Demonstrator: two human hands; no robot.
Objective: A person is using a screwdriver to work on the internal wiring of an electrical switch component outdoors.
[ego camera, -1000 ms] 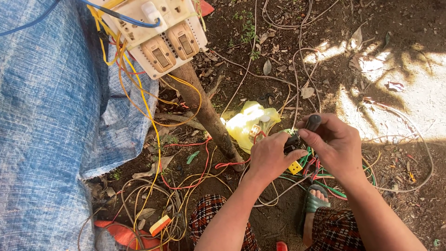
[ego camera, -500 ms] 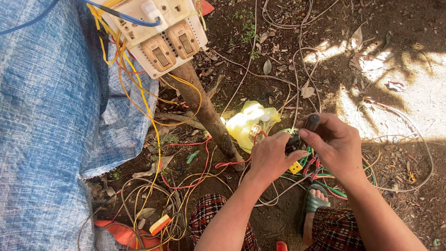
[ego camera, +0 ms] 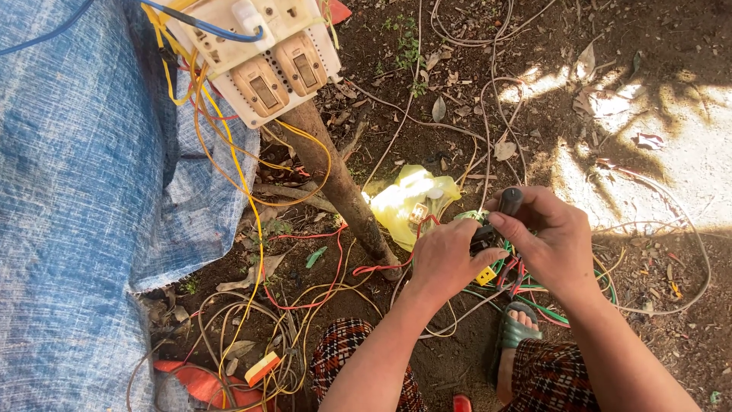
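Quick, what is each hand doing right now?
Left hand: closed on a small dark part among the wires.
Right hand: closed around a black tool handle.

Both arms are left bare, no sleeves, no gloves, no watch or rings to be seen. The left hand (ego camera: pixel 450 263) and right hand (ego camera: pixel 553 244) are uncovered too, nails kept short. Below the grip, the legs are covered in checked cloth (ego camera: pixel 343 355), a red, black and cream plaid, seen on both knees. Just under the right hand, a foot is worn in a dark green sandal (ego camera: pixel 515 332) with moulded straps across the toes, which are left poking out at the front. Nothing else of the clothing can be made out.
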